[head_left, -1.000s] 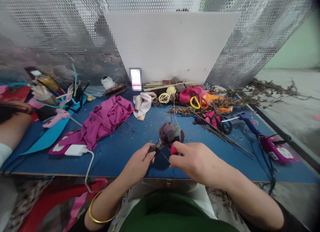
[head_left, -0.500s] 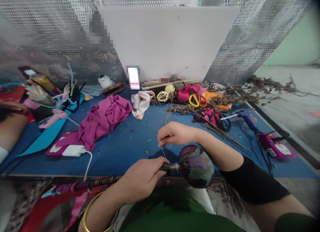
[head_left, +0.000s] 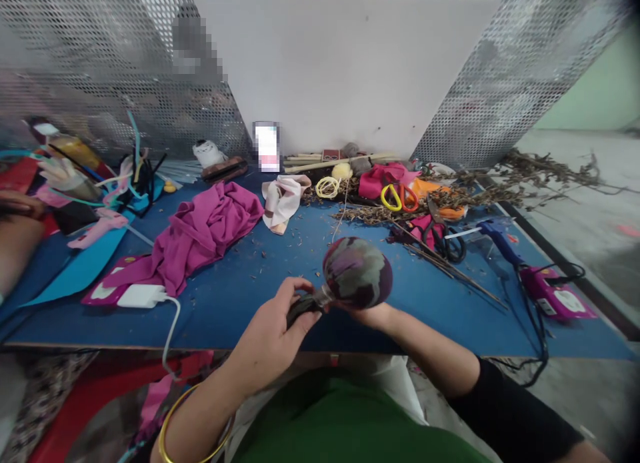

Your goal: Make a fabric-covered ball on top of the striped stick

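Note:
My left hand [head_left: 270,330] is closed around a dark wrapped stick [head_left: 303,308], which points up and to the right. At its upper end sits a round cloth-covered head [head_left: 357,273], patterned in purple, grey-green and black. Pale thread is wound around the neck [head_left: 323,295] just below that head. My right hand [head_left: 376,316] is beneath and behind the round head, which hides its fingers. A thin pale thread [head_left: 343,216] runs down from the yellowish ball [head_left: 342,171] at the back and disappears behind the head.
Magenta cloth [head_left: 210,216] and a white adapter [head_left: 141,295] lie left. Yellow-and-red-handled scissors [head_left: 399,198], dark scissors [head_left: 445,240], dry twigs [head_left: 457,276] and a blue glue gun [head_left: 503,243] lie right. A lit phone [head_left: 267,146] stands behind. Another person's arm [head_left: 20,250] is at far left.
The stick has swung so its round head is higher, farther from my body and slightly left. My right hand has dropped from above the stick to beneath the head.

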The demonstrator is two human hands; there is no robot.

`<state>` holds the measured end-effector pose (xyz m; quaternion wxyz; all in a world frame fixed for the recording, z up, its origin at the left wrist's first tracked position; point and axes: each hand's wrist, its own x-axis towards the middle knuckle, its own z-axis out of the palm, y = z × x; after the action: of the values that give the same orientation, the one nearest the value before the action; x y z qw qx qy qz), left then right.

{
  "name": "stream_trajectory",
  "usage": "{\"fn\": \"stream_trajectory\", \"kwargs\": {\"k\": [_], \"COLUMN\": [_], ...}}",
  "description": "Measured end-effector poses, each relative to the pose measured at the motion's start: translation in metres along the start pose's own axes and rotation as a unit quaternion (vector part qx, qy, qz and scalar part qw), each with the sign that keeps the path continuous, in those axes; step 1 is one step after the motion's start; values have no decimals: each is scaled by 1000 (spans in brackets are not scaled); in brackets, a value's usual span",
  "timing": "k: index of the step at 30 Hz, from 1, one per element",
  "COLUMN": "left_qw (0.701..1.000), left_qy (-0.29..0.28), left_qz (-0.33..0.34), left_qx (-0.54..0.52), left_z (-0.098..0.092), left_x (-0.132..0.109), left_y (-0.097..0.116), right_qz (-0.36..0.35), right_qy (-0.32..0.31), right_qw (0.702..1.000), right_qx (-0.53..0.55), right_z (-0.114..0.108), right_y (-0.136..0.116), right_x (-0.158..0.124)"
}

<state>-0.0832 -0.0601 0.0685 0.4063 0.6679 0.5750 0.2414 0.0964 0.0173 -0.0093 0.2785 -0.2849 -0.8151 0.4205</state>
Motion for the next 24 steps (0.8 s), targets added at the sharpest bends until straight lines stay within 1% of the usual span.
{"fn": "stream_trajectory", "kwargs": {"k": [2,4,6,8,9,11,13,14,16,17,18,19,20,21,22,24], "left_qw": [999,996,993,991,991,990,990,990,988,986,984,982,981,981,983,987], "left_qy": [19,31,38,33,27,17,12,11,4,-3,-9,-11,-12,-5,6,37], "left_qz": [-11,-37,-60,-71,-72,-68,-53,-43,-35,-42,-54,-66,-72,-74,-71,-64], "left_qx": [-41,-71,-96,-107,-111,-119,-129,-136,-150,-159,-169,-176,-179,-177,-169,-141], "left_z": [2,3,4,4,5,6,8,9,11,12,13,14,15,16,17,20], "left_x": [1,2,4,6,7,9,11,12,13,13,14,14,13,13,13,13], "left_y": [-5,-9,-12,-14,-14,-13,-10,-9,-6,-6,-6,-6,-7,-8,-8,-10], "right_qz": [14,26,18,-15,-39,-80,-98,-96,-66,-43,-25,-15,-16,-30,-53,-100], "right_qy": [17,40,98,166,187,190,165,156,158,165,175,183,188,191,196,205], "right_qw": [1000,999,995,986,982,977,969,960,932,923,923,934,950,964,972,973], "right_qx": [15,13,-7,-11,2,59,153,211,319,345,341,306,249,181,116,26], "right_z": [8,12,13,11,9,8,12,15,23,27,30,32,33,33,33,32], "right_y": [-3,-11,-24,-40,-48,-60,-64,-64,-60,-57,-56,-56,-58,-60,-64,-70], "right_x": [-10,-23,-35,-45,-47,-46,-41,-37,-32,-31,-32,-33,-35,-37,-38,-41]}}
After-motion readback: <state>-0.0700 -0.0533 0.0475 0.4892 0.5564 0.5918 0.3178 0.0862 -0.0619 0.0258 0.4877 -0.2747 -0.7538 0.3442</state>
